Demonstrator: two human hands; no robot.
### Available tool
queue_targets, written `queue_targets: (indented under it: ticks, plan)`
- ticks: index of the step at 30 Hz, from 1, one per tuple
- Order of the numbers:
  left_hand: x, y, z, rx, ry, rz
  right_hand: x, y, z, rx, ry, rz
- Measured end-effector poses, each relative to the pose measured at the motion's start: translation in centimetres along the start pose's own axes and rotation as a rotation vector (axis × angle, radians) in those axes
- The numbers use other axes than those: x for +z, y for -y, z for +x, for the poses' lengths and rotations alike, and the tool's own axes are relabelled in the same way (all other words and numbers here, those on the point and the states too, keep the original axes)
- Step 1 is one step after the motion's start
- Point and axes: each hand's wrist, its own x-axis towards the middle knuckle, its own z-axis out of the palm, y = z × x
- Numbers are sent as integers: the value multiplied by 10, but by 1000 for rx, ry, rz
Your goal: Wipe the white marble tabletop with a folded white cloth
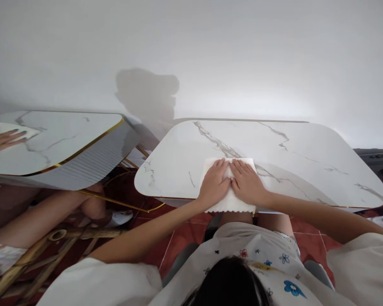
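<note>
A white cloth (231, 202) with a scalloped edge lies on a white marble-patterned table (306, 157), its front part hanging over the near edge. Both of my hands rest flat on it, side by side, with the thumbs meeting in the middle. My left hand (214, 182) covers the cloth's left part, fingers stretched forward. On the right part lies my right hand (247, 182), its fingers also extended. The cloth beneath the palms is hidden.
At the left stands a similar marble-patterned table (73, 136) with gold trim, where another person's hand (4, 140) rests on a white cloth. A bamboo seat (57, 236) and that person's legs are below. A white wall (242, 55) rises behind both tables.
</note>
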Motion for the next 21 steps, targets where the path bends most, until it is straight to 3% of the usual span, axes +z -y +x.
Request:
queue_targets:
  ticks: [6,14,21]
  plan:
    - [7,10,72,29,-8,53,4,-47,62,-10,10,-42]
    - [15,49,177,156,-117,99,14,-104,160,-41,23,-70]
    - [19,74,258,90,-134,82,23,-143,233,2,-40,-5]
